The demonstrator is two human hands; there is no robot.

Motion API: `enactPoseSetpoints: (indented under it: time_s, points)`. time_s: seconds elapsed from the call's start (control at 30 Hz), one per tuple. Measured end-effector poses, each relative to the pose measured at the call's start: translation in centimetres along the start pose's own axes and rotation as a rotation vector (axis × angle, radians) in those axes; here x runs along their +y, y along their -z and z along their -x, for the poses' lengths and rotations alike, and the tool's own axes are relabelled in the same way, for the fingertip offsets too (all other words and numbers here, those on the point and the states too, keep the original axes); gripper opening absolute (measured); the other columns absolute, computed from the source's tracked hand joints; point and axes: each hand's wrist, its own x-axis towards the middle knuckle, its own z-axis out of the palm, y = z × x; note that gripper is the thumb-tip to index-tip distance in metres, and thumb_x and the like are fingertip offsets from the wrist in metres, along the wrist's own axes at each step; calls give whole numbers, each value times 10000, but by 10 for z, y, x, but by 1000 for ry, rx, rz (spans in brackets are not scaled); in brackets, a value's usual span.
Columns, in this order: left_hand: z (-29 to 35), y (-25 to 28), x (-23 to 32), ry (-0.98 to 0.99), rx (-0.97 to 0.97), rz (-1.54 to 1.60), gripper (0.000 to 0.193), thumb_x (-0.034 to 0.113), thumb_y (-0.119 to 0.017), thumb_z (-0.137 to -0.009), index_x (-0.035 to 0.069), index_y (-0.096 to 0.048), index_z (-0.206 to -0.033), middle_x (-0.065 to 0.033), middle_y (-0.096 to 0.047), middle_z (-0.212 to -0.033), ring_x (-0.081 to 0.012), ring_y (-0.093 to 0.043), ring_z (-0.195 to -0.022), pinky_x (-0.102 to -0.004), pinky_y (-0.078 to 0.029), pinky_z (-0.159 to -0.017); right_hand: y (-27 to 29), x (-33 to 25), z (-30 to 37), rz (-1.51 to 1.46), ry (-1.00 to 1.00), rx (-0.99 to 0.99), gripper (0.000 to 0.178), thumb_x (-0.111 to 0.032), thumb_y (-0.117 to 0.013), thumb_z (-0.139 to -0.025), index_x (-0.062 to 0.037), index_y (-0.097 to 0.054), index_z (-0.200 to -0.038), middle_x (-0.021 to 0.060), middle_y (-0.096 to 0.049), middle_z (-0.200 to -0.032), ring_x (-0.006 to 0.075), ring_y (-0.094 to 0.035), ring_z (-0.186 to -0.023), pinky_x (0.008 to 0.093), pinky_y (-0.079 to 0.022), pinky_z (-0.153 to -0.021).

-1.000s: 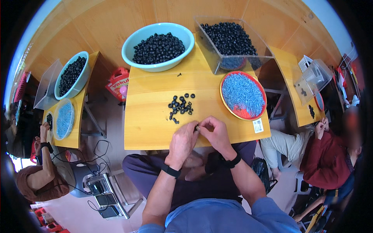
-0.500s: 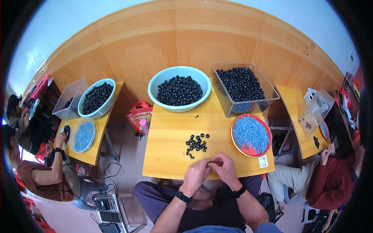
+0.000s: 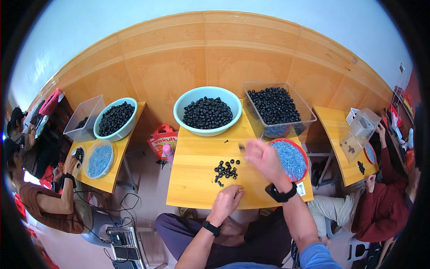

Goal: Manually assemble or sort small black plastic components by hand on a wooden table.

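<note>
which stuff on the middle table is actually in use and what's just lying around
In use: right hand, left hand, loose black rings, red plate of blue bits, teal bowl, clear bin.
Lying about: red bag, pink bottle.

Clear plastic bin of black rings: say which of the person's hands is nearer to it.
Right. The right hand is raised just in front of the clear bin, by its near corner; the left hand rests at the table's near edge, beyond the small black pile.
</note>
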Motion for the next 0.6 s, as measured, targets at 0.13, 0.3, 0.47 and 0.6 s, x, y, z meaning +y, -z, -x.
enactPoseSetpoints:
  time_s: [0.13, 0.3, 0.47, 0.6]
  points:
    - [4, 7, 10, 81, -18, 14, 140, 115, -690, -926, 12, -689, -1021, -181, -704, -913, -345, -702, -825, -415, -571, -743, -6, -66, -6, -241, 124, 128, 332, -79, -796, -808, 12, -703, -1114, 125, -740, -1079, 209, -726, -989, 325, -576, -835]
    - [-1, 7, 7, 121, -112, 68, 101, 86, -643, -942, -2, -673, -981, -219, -685, -955, -412, -675, -907, -442, -555, -767, 16, -162, 56, 63, 465, -937, 265, -149, -691, -916, -13, -675, -1143, 133, -738, -1084, 258, -718, -957, 337, -575, -844]
    - [-12, 7, 0, 70, 32, 40, 95, 85, -683, -931, -3, -700, -964, -194, -708, -906, -354, -707, -794, -396, -561, -695, 13, -187, 86, -576, 949, -750, 182, -168, -650, -945, -4, -698, -1007, 146, -720, -974, 230, -677, -787, 338, -521, -675]
    - [-20, 0, 4, 99, -10, 31, 97, 80, -698, -919, -7, -699, -963, -182, -703, -868, -308, -703, -737, -376, -556, -670, 22, -195, 80, -448, 1111, -644, 162, -113, -678, -923, 43, -719, -938, 117, -681, -874, 161, -601, -637, 268, -442, -531]
